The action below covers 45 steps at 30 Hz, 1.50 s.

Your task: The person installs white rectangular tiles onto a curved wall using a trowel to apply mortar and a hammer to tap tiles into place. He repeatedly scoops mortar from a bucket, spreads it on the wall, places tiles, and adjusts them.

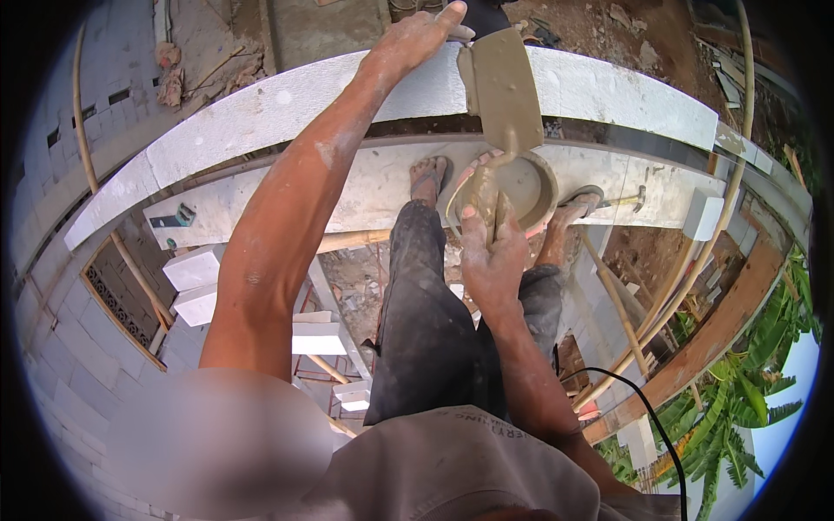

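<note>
My left hand (421,35) is at the far edge of a long white lightweight block beam (591,87), fingers curled over it. My right hand (491,256) grips a mortar-coated trowel (504,87) by its handle. The trowel's broad blade carries wet grey mortar and lies across the beam, with mortar at the blade's lower corner. Behind the handle is a round bucket (547,191) with grey mortar inside, between my sandalled feet on a pale plank (330,195).
A level (174,217) and a hammer (630,200) lie on the plank. White blocks (191,269), bamboo poles (87,130) and a wooden board (712,330) surround me; rubble and ground show below. Banana leaves (747,382) are at the right.
</note>
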### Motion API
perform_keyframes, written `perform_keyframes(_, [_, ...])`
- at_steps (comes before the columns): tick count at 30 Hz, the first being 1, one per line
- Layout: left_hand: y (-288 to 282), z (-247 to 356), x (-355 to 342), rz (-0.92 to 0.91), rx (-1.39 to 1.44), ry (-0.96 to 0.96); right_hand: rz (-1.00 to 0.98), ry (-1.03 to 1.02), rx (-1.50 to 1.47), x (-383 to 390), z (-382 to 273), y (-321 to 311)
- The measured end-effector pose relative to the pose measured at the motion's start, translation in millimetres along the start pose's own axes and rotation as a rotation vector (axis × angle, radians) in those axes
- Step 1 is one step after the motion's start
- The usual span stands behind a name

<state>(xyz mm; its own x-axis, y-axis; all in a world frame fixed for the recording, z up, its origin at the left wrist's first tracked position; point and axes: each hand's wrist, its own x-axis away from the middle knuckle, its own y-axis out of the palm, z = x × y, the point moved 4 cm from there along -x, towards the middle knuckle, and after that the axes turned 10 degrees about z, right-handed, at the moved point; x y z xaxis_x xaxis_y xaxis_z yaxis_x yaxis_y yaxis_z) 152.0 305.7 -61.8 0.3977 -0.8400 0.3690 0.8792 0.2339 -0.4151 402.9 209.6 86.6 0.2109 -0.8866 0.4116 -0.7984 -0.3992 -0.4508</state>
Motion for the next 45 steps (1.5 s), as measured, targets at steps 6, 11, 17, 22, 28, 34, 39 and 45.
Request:
perform_keyframes(6, [3, -2, 0, -0.034, 0.122, -0.013, 0.046, 0.023, -0.101, 6, -3, 3])
perform_keyframes(11, [3, -1, 0, -0.032, 0.374, 0.004, 0.029, 0.031, -0.104, 7, 1, 3])
perform_keyframes(17, [-2, 3, 5, -0.013, 0.187, -0.017, 0.005, 0.066, -0.122, 5, 7, -2])
perform_keyframes(22, [0, 2, 5, 0.047, 0.293, -0.025, 0.004, 0.086, -0.241, 14, 11, -38])
perform_keyframes(28, [-1, -11, 2, 0.074, 0.295, -0.01, -0.138, 0.164, -0.243, 16, 39, -83])
perform_keyframes(34, [-11, -13, 4, 0.159, 0.418, -0.042, -0.1, 0.296, -0.293, -11, 52, -68])
perform_keyframes(39, [-16, -6, 13, 0.19, 0.392, 0.015, -0.213, 0.328, -0.325, -38, 46, -37])
perform_keyframes(45, [-16, -2, 14, 0.213, 0.34, 0.004, -0.158, 0.378, -0.294, -46, 55, -50])
